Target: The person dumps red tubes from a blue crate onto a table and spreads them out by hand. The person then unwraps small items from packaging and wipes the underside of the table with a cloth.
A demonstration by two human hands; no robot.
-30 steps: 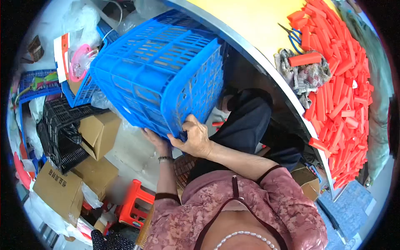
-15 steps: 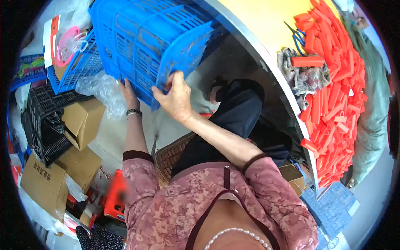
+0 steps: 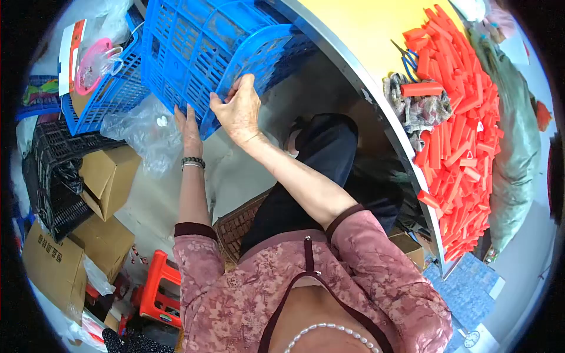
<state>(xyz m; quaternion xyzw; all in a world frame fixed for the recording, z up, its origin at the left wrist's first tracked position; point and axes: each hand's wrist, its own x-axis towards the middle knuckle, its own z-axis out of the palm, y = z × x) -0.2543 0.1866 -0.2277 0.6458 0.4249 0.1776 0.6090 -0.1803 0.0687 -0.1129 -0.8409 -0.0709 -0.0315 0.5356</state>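
Note:
A blue plastic crate (image 3: 185,62) with slotted sides is held tilted beside the table edge, its upper part cut off by the frame. My right hand (image 3: 238,112) grips the crate's near rim, thumb on the outside and fingers curled over the edge. Lower down, my left hand (image 3: 189,126), with a dark beaded bracelet at the wrist, holds the crate's bottom corner; its fingers point up along the side and are partly hidden.
To the right, a yellow-topped table (image 3: 347,26) bears a heap of red plastic pieces (image 3: 453,159), blue-handled scissors (image 3: 409,62) and patterned gloves (image 3: 421,109). Cardboard boxes (image 3: 53,265), a black crate (image 3: 56,147), another blue crate (image 3: 112,97) and a red stool (image 3: 156,288) crowd the left.
The crate has shifted slightly up and right in view, still in both hands. My right hand has moved a little up and left. The whole view has turned slightly.

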